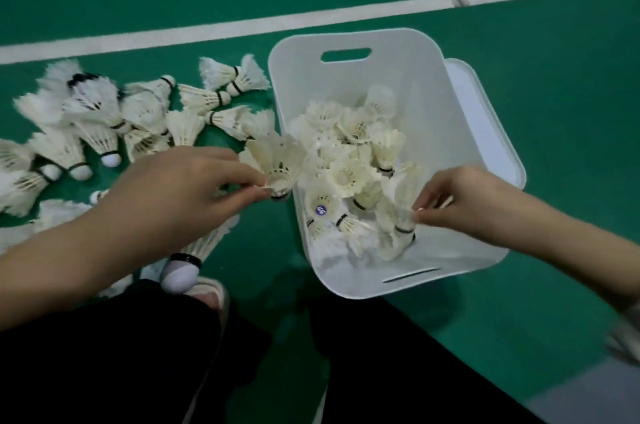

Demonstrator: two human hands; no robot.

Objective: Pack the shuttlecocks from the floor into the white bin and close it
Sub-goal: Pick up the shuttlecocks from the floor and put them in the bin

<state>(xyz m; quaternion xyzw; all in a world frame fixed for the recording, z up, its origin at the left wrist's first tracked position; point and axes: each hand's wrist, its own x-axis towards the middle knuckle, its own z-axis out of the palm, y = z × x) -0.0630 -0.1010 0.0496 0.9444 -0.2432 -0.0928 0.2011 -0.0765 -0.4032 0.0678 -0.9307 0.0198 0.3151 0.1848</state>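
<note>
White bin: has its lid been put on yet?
No, the white bin stands open with shuttlecocks inside, and its lid lies on the floor behind it.

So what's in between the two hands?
In the head view, shuttlecocks piled in the white bin lie between the left hand and right hand.

Bare bin corner [460,250] beside shuttlecocks [349,160]

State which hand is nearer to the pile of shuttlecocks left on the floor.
Left. The left hand hovers right beside the floor pile; the right hand is across the white bin, over its near right corner.
</note>
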